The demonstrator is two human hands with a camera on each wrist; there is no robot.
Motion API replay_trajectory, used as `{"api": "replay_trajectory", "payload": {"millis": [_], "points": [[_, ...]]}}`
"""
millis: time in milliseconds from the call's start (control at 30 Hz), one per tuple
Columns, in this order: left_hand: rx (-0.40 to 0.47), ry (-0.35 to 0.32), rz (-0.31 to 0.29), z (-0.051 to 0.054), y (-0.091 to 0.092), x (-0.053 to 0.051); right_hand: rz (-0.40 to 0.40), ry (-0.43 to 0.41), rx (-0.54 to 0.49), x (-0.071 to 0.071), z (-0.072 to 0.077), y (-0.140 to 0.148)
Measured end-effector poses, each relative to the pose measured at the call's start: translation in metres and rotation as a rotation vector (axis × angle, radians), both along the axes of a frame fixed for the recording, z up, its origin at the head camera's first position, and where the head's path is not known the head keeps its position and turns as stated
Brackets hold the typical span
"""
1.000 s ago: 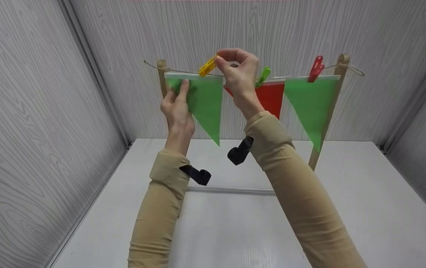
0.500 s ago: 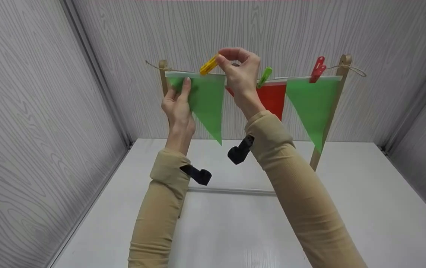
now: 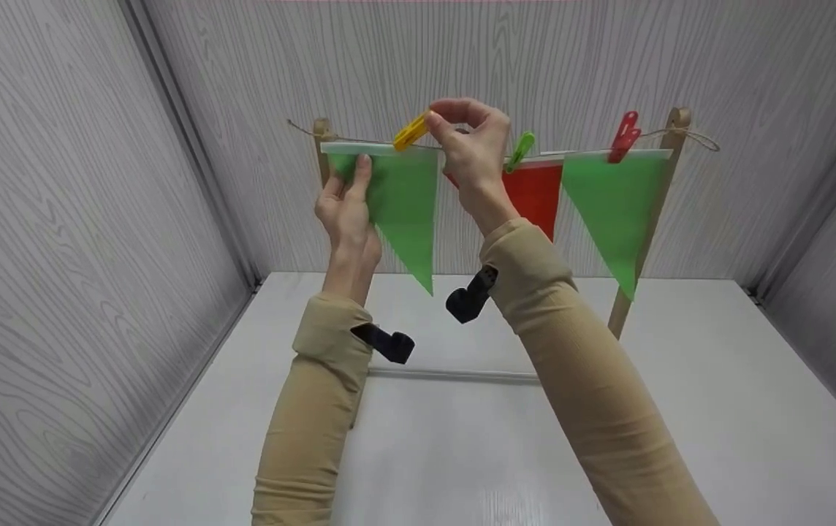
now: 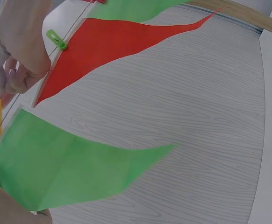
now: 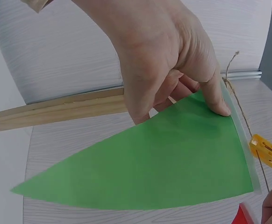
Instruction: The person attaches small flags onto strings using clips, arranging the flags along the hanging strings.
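My left hand point(image 3: 347, 212) holds a green pennant point(image 3: 407, 201) near its top left corner, thumb in front and fingers behind, as the right wrist view shows. Between the thumb and fingers of my right hand point(image 3: 473, 150) a yellow clothespin point(image 3: 411, 131) is pinched by its handle end. Its nose meets the pennant's white top edge at the twine point(image 5: 241, 109). Whether it grips both cannot be told. Farther right on the line hang a red pennant point(image 3: 535, 191) with a green clothespin point(image 3: 519, 152) and another green pennant point(image 3: 612, 197) with a red clothespin point(image 3: 623, 137).
The twine is tied between a left wooden post point(image 3: 321, 139) and a right wooden post point(image 3: 619, 310). Wood-grain panels stand behind and at both sides, above a white surface point(image 3: 454, 446). Each sleeve cuff carries a small black camera mount point(image 3: 392, 346).
The left hand's green pennant rose slightly, then sank a little lower. The yellow clothespin and right hand shifted by only a small amount, with the pinch unchanged.
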State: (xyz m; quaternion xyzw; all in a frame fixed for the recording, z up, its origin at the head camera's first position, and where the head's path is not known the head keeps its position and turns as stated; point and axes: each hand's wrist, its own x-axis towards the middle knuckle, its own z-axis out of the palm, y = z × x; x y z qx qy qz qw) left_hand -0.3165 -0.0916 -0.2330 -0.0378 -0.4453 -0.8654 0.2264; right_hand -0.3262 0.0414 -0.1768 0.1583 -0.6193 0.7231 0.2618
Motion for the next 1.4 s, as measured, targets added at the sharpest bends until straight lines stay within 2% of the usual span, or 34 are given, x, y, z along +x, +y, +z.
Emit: {"api": "replay_trajectory", "payload": {"millis": [167,333,733,933,1100,1267,1400], "points": [[-0.01,-0.009,0.019,0.003,0.001,-0.001,0.011,0.017,0.014,0.0,0.0,-0.002],[-0.004,-0.007,0.014,0.004,0.001,0.0,-0.013,0.006,0.057,0.001,0.001,-0.004],[-0.042,-0.017,0.018,0.001,-0.002,0.001,-0.049,-0.04,0.237,0.006,0.001,-0.007],[-0.036,-0.041,0.029,-0.001,-0.001,0.001,-0.059,-0.04,0.249,0.005,0.0,-0.009],[-0.028,-0.056,0.012,-0.002,-0.002,0.0,-0.047,-0.046,0.276,0.005,-0.001,-0.006],[-0.025,-0.064,-0.002,-0.004,-0.004,0.001,-0.011,-0.089,0.34,0.009,-0.003,-0.005],[-0.016,-0.045,-0.022,-0.007,-0.006,0.001,0.019,-0.09,0.339,0.01,-0.005,-0.004]]}}
